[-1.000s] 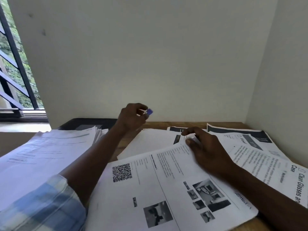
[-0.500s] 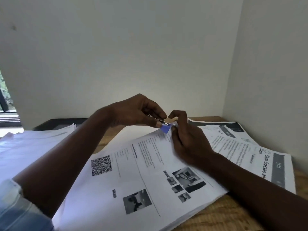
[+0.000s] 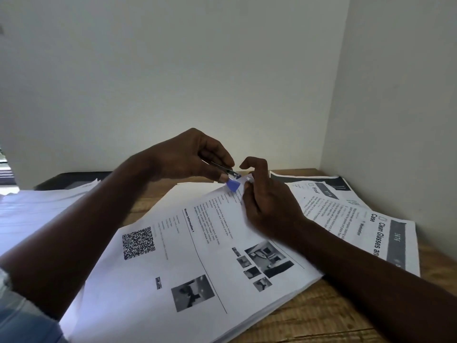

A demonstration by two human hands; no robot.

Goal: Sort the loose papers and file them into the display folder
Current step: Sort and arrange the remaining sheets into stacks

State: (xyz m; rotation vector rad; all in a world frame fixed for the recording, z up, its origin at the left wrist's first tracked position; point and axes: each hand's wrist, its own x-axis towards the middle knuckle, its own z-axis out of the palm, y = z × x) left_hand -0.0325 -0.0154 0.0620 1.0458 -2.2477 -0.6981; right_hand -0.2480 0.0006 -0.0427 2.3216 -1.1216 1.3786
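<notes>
A thick stack of printed papers (image 3: 188,263) lies on the wooden desk (image 3: 321,315), its top sheet showing a QR code and small photos. My left hand (image 3: 188,157) pinches a small blue binder clip (image 3: 233,184) by its metal arms, right at the far corner of that stack. My right hand (image 3: 267,204) holds the same corner of the stack, fingers curled on the sheets beside the clip. Whether the clip's jaws bite the paper is unclear. No display folder can be made out.
More printed sheets (image 3: 366,219) with dark headers lie spread at the right, against the side wall. Another pile of papers (image 3: 37,214) sits at the left, with a dark flat object (image 3: 74,179) behind it by the back wall.
My left hand carried the blue clip from the back of the desk to the stack's far corner. My right hand lifted from flat on the sheets to gripping that corner. The view swung right.
</notes>
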